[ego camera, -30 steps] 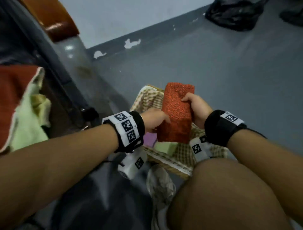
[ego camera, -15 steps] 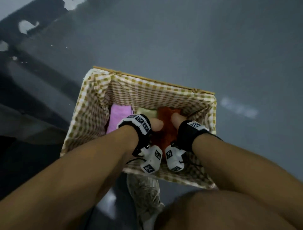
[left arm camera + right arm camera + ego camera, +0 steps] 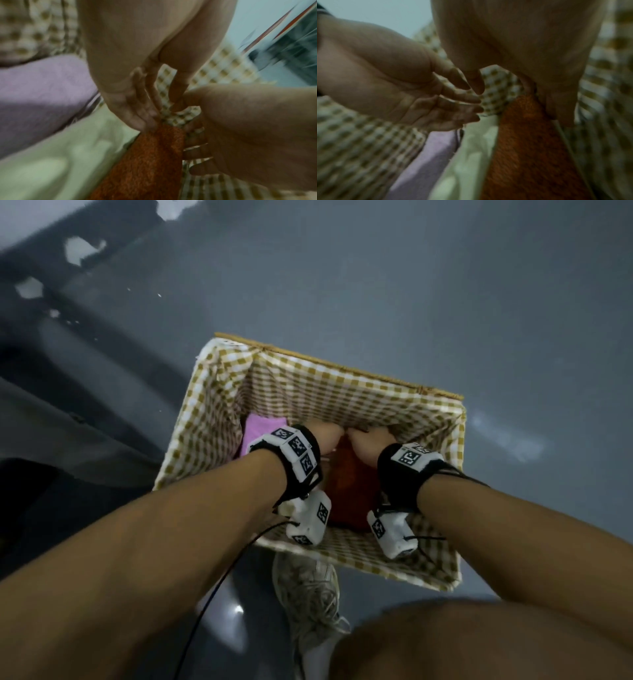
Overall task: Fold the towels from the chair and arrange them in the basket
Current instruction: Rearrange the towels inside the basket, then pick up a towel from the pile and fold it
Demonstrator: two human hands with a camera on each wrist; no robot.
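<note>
The basket [image 3: 342, 364], lined with tan checked cloth, stands on the floor with both my hands inside it. A folded orange towel [image 3: 349, 491] stands on edge between my wrists, beside a pale green towel [image 3: 68, 155] and a pink one [image 3: 260, 429] further left. My left hand [image 3: 329, 436] has straight fingers, and its fingertips [image 3: 147, 121] touch the orange towel's far end. My right hand [image 3: 368, 440] lies with straight fingers along the towel's right side, against the lining. Neither hand is curled round the towel [image 3: 525, 148].
The basket sits on a grey floor [image 3: 445, 285]. My shoe [image 3: 308, 594] is just in front of its near wall, and my knee [image 3: 479, 645] fills the lower right. A black cable [image 3: 219, 587] hangs from the left wrist. Dark furniture lies at the far left.
The orange towel, held above the basket a second ago, now stands inside it. Both hands have slid to its far end and let go of it.
</note>
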